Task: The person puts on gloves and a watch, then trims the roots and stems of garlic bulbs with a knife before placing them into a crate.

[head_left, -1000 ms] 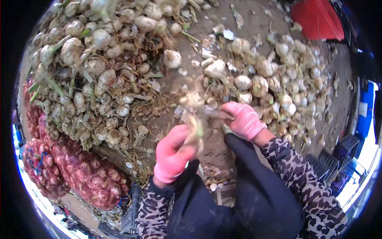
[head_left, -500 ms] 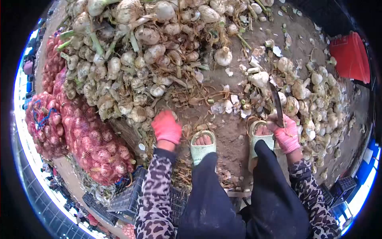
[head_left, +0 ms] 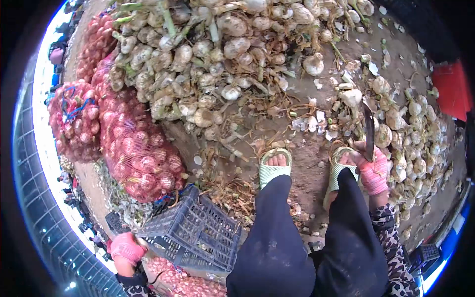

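Note:
My left hand (head_left: pixel 127 250), in a pink glove, is out at the lower left beside a dark plastic crate (head_left: pixel 205 230). Its fingers are closed round a garlic bulb (head_left: pixel 142 241), of which only a pale bit shows. My right hand (head_left: pixel 374 171), also gloved in pink, grips a knife (head_left: pixel 369 129) near my right knee. The dark, slightly curved blade points up and away from me; the fingers hide the handle. Just beyond the blade lies a whitish garlic bulb (head_left: pixel 351 98) on the ground.
A big heap of untrimmed garlic (head_left: pixel 203 54) with stalks rises ahead. Trimmed bulbs (head_left: pixel 415 143) spread along the right, near a red container (head_left: pixel 451 89). Full red mesh sacks (head_left: pixel 141 148) stand at the left. More reddish bulbs (head_left: pixel 188 282) lie behind the crate. My sandalled feet rest on the dirt floor.
My left hand has swung from the heap's near edge back to the lower left, past the crate. The view has shifted left. My right hand still holds the knife by the right knee.

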Tool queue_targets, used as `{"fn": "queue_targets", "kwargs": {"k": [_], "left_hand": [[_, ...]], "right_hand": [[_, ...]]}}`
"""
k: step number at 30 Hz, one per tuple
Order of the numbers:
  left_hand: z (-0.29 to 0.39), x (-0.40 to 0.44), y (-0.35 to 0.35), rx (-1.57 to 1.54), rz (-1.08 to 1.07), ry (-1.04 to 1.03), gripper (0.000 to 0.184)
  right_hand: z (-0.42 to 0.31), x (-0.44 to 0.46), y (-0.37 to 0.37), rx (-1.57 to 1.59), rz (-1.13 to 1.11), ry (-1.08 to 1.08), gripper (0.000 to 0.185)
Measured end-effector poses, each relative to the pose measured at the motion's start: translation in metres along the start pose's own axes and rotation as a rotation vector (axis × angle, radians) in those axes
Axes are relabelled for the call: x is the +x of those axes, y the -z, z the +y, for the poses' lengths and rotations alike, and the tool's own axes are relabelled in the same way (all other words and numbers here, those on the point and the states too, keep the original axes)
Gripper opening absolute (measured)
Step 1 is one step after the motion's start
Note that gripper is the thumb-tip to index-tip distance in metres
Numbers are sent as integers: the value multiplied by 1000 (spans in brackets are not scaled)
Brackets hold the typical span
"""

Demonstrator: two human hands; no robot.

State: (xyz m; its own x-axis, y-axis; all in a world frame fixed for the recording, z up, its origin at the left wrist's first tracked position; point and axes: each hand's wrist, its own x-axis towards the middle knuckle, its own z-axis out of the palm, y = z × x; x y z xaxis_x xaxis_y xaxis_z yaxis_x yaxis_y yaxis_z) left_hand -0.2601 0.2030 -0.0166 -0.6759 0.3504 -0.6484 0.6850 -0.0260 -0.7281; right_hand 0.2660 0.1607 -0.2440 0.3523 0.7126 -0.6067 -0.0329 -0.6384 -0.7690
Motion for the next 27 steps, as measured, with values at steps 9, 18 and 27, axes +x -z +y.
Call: {"fn": "queue_targets", "kwargs": {"k": [9,18,27], "left_hand": [[208,96,93,-700,637,-728,73],[307,90,103,-1023,686,-886,62],[363,-54,96,-1138,162,-1610,58]], "right_hand": [[-17,2,-1,-57,14,86,29],[-21,7,-13,-26,-23,55,25],[-42,-17,-23,-887,-207,813,30]]}}
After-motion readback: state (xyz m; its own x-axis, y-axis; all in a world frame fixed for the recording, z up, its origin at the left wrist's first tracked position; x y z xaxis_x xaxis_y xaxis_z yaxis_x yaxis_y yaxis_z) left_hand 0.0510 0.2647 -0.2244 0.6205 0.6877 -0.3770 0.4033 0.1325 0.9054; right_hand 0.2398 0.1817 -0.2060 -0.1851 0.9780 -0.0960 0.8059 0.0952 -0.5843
